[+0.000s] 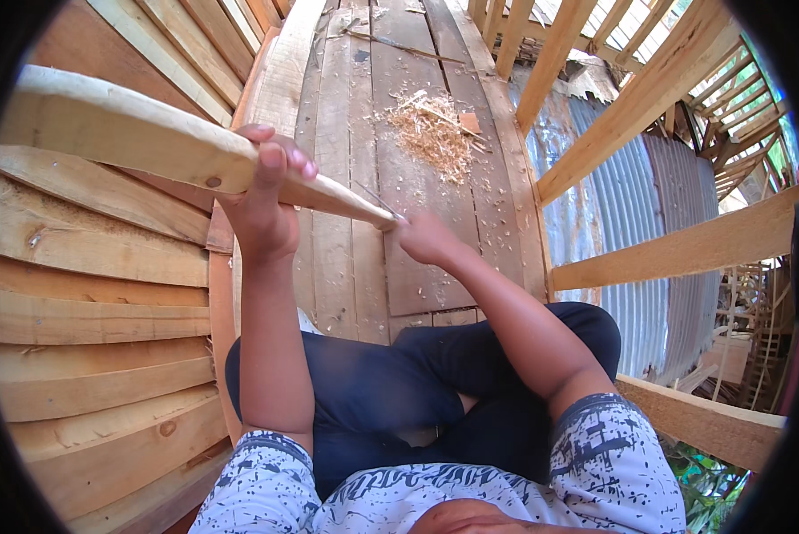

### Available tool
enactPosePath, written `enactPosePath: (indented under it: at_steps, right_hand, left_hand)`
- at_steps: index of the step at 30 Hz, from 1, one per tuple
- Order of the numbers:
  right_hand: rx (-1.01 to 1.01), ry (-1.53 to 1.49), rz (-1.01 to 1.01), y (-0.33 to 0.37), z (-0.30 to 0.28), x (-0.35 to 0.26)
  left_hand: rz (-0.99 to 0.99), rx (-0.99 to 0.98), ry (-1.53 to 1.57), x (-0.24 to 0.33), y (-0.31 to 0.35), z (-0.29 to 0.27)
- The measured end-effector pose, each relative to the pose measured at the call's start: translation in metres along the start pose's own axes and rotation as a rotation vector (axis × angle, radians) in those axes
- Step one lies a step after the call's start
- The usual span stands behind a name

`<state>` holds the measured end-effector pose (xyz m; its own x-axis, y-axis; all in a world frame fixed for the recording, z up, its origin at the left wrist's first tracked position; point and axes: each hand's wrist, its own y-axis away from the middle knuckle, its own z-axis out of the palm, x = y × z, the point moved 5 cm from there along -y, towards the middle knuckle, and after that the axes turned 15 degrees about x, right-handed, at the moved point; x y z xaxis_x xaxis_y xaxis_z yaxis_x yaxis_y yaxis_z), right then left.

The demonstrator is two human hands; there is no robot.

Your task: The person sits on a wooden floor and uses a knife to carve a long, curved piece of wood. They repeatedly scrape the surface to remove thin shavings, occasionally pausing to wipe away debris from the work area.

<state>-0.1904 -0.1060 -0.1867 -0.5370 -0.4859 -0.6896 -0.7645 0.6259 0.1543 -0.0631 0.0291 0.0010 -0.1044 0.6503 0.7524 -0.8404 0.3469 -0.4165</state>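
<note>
Your left hand (270,200) is gripping the timber (150,133); your right hand (424,238) is holding what's likely a trimming blade (378,201), calling for steady strokes.

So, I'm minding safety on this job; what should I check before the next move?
1. Left hand gripping the wooden piece: ok, thumb and fingers hold it partway along.
2. Right hand closed on the thin blade: ok, though its handle is hidden.
3. Left fingers off the blade: ok, a gap shows, but the tip points toward that hand.
4. Blade seated against the wood: cannot tell from this angle.
5. Floor planks free of shavings: not ok, a pile and scattered bits lie there.
</note>
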Motion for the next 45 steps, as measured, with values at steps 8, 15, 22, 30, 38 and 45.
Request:
enactPosePath:
  at_steps: [8,15,22,30,38,45]
  right_hand:
    - [0.060,-0.074,-0.037,0.006,-0.026,-0.053]
    - [0.160,-0.162,-0.044,-0.016,-0.024,-0.020]
    - [0.036,-0.199,-0.065,0.011,-0.049,-0.071]
    - [0.150,-0.112,-0.030,-0.015,-0.011,-0.004]
    - [0.157,-0.172,-0.003,-0.002,-0.021,-0.037]
    - [0.261,-0.097,0.017,-0.026,0.020,0.048]
  left_hand:
    - [-0.125,-0.273,0.123,0.008,-0.003,-0.001]
    - [-0.108,-0.219,0.083,-0.003,0.003,0.009]
    - [-0.038,-0.202,-0.049,-0.003,0.009,0.007]
    - [0.013,-0.205,-0.111,-0.004,0.019,0.026]
    - [-0.027,-0.259,0.105,-0.005,0.011,0.010]
    - [-0.029,-0.060,0.151,-0.013,0.005,0.011]
